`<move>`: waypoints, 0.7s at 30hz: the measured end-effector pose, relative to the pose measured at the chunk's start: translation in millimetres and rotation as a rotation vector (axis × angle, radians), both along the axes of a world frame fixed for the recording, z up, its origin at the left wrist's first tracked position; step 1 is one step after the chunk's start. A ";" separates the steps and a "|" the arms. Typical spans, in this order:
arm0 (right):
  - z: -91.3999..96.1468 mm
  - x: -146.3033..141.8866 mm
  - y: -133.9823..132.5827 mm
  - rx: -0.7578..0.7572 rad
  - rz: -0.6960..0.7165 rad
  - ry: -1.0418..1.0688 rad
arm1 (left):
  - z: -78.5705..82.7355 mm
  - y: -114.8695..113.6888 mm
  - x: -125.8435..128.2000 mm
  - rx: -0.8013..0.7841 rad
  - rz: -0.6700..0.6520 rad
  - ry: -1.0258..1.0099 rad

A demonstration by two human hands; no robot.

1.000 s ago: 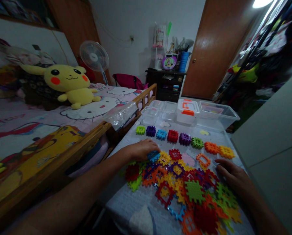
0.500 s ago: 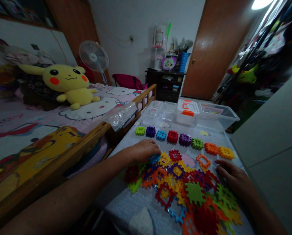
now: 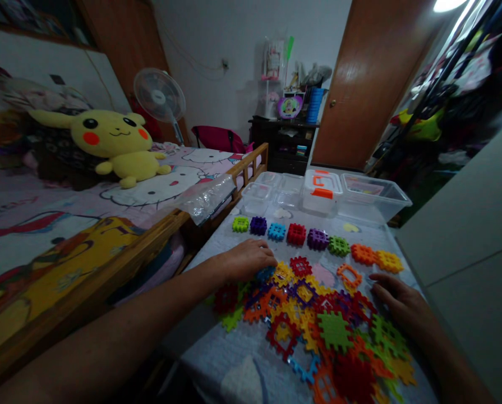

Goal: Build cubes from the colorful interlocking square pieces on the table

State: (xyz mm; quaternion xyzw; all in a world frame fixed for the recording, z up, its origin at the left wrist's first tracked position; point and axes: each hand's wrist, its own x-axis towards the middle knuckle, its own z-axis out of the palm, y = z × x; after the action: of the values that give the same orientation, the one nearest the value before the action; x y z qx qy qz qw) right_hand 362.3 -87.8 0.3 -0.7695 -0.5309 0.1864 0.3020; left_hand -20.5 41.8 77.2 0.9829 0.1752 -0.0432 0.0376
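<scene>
My left hand (image 3: 251, 259) is at the left end of a loose pile of plastic interlocking tiles (image 3: 305, 294), its fingers curled down around a blue interlocking tile (image 3: 266, 274). Part of that tile is hidden under the fingertips. On the right side of the pile rests my right hand (image 3: 397, 297), fingers loosely apart with nothing in them. Nearest to it lies an orange square frame tile (image 3: 349, 277). Beyond the pile runs a row of tile stacks sorted by colour, among them a red stack (image 3: 296, 234), a green stack (image 3: 339, 246) and a yellow stack (image 3: 389, 261).
At the table's far end stand a lidded clear box with orange clips (image 3: 323, 193), an open clear bin (image 3: 374, 196) and small clear containers (image 3: 257, 196). A wooden bed rail (image 3: 166, 227) borders the table on the left. Pale furniture (image 3: 465, 241) stands close on the right.
My left fingers have shifted slightly over the blue tile, covering more of it. My right hand and the tile stacks stay where they were.
</scene>
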 end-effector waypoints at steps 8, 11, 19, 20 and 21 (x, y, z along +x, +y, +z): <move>-3.5 4.0 0.7 -0.001 0.028 -0.025 | -2.8 2.0 -1.9 -0.028 0.011 0.003; -3.5 3.4 0.6 -0.007 0.016 -0.022 | 6.7 7.2 -2.8 -0.053 0.071 -0.006; 1.8 -1.0 0.7 -0.006 0.025 -0.010 | 12.4 62.3 27.0 0.054 0.414 -0.021; 2.1 -1.2 0.7 -0.002 0.020 -0.012 | 10.3 69.2 33.0 0.058 0.421 0.006; 2.1 -1.4 0.5 0.002 0.016 -0.013 | 8.2 75.4 38.7 0.060 0.422 0.034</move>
State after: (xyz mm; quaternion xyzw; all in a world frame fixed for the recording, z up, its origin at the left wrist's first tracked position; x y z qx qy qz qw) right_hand 360.9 -87.3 2.4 -0.7663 -0.5391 0.1831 0.2977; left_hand 18.3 117.2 85.4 0.9243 0.3788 -0.0456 0.0136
